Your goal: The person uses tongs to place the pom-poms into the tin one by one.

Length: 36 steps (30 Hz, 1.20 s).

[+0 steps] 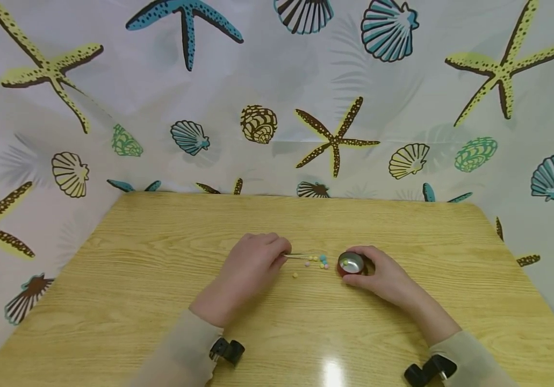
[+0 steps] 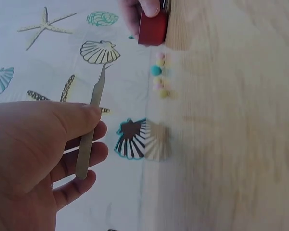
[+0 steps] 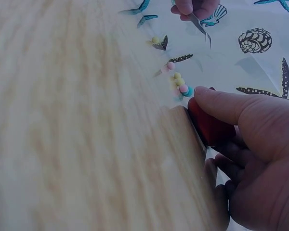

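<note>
My left hand (image 1: 252, 263) pinches a pair of metal tweezers (image 2: 90, 127) between thumb and fingers. The tweezer tips point right and overlap the left side of a small cluster of pastel balls (image 1: 323, 259) in the head view; in both wrist views they show nothing between them. Pink, yellow and blue balls make up the cluster. Just right of it stands a small round red tin (image 1: 351, 263) with a shiny metal inside and a yellow-green ball in it. My right hand (image 1: 387, 275) grips the tin from the right, thumb on the near side and fingers on the far side.
One yellow ball (image 1: 295, 275) lies apart, nearer me and left of the cluster. The wooden table (image 1: 112, 279) runs back to a pale curtain (image 1: 277, 64) printed with starfish and shells. A black wrist mount (image 1: 227, 350) sits on each sleeve.
</note>
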{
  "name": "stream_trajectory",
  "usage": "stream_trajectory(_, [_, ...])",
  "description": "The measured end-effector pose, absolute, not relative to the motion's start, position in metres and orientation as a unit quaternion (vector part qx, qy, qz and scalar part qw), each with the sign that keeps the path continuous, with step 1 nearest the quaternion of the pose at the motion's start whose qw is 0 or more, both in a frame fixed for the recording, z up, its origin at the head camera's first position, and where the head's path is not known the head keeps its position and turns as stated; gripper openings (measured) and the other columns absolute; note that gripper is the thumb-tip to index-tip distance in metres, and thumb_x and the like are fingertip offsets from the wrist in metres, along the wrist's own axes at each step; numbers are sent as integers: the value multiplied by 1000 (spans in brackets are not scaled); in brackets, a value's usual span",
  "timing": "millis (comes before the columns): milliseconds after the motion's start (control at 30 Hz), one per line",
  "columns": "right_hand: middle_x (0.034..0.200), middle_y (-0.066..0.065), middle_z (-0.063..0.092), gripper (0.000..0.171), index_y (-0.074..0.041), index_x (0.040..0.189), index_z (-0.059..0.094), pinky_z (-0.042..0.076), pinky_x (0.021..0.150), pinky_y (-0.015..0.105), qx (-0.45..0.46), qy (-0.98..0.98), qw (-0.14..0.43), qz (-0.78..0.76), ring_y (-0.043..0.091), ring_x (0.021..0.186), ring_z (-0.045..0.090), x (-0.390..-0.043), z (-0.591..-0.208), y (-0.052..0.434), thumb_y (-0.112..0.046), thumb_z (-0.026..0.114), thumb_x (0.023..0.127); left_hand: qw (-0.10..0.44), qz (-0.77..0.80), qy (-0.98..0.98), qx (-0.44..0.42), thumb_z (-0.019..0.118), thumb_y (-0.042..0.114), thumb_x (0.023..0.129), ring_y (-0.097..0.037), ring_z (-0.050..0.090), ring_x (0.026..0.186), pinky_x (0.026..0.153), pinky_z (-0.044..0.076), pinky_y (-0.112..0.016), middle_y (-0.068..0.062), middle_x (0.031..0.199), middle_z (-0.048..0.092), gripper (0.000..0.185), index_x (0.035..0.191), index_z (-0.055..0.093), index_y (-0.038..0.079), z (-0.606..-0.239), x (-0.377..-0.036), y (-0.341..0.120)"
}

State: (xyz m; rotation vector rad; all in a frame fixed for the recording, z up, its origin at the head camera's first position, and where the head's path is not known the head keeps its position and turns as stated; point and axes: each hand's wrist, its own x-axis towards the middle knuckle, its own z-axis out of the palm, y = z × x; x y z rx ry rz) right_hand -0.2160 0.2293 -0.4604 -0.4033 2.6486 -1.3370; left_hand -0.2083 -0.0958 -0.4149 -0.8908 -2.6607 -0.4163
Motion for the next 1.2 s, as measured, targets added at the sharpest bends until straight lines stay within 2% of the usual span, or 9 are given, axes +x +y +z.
stream_trajectory(367, [152, 17, 61, 65, -9, 150, 64, 40, 120, 63, -131, 887, 73, -438, 41, 146, 53, -214, -463, 230, -32, 91, 96, 90, -168, -929, -317, 76, 15, 108, -14, 68, 95, 98, 55, -44, 8, 108, 73, 8, 115, 77, 19, -419, -215, -118])
stream_trajectory(533, [152, 16, 61, 64, -9, 151, 63, 40, 120, 62, -135, 884, 74, -441, 40, 146, 53, -215, -462, 229, -32, 90, 97, 80, -166, -929, -321, 75, 15, 108, -13, 67, 96, 99, 55, -43, 9, 107, 72, 8, 113, 77, 20, -423, -219, -126])
stream_trajectory(700, [150, 17, 62, 64, -8, 151, 63, 40, 121, 62, -137, 884, 72, -441, 39, 145, 53, -215, -459, 228, -31, 90, 97, 64, -178, -928, -321, 76, 16, 108, -13, 68, 98, 95, 57, -41, 10, 107, 72, 8, 113, 76, 21, -427, -224, -134])
stream_trajectory(900, [151, 18, 62, 64, -7, 150, 63, 40, 120, 63, -145, 885, 67, -437, 40, 144, 54, -215, -457, 228, -31, 89, 97, 51, -189, -922, -334, 78, 15, 106, -10, 66, 92, 87, 58, -38, 9, 104, 72, 7, 112, 77, 19, -429, -228, -139])
stream_trajectory(1200, [151, 17, 62, 65, -8, 151, 63, 41, 120, 62, -140, 889, 70, -431, 40, 144, 55, -216, -460, 229, -31, 90, 97, 39, -187, -920, -341, 78, 14, 106, -12, 68, 93, 88, 58, -39, 6, 105, 73, 7, 112, 77, 17, -431, -229, -142])
